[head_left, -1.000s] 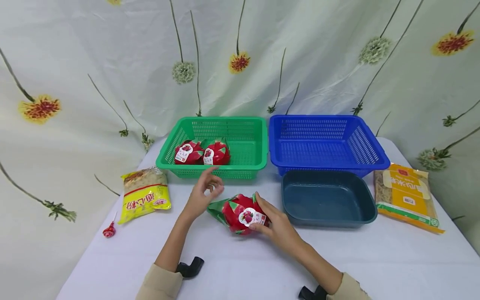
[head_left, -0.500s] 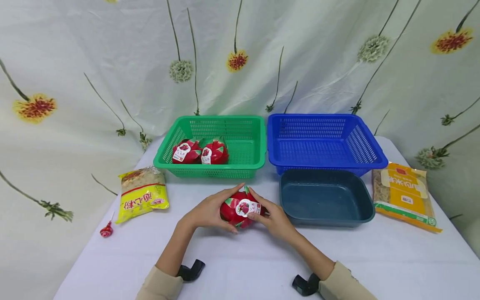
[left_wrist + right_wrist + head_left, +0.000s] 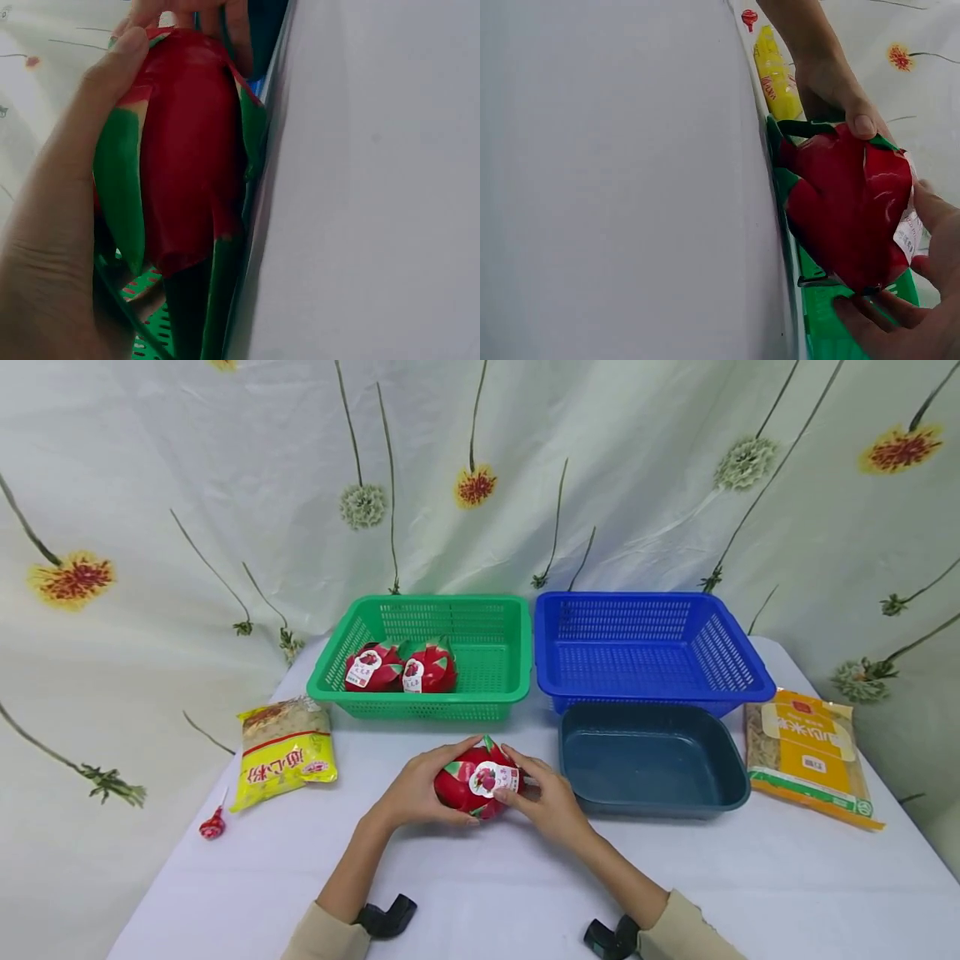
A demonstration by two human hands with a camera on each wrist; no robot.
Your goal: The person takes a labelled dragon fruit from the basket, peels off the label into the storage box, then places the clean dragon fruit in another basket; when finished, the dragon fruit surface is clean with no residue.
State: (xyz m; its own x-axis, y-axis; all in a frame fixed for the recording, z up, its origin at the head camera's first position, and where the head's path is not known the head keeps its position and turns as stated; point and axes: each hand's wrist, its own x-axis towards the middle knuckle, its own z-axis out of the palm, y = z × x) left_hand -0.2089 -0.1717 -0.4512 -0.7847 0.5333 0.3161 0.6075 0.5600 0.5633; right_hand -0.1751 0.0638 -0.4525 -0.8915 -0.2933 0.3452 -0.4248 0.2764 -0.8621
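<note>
Left grip and right grip both hold one dragon fruit, cupped from opposite sides, presumably to steady its round body.

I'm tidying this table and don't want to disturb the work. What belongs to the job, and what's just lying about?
Likely part of the job:
- dragon fruit, held by the left hand and right hand
- green basket with two similar fruits

Apparently just lying about, untouched:
- blue basket
- dark tub
- yellow bag
- orange bag
- lollipop
</note>
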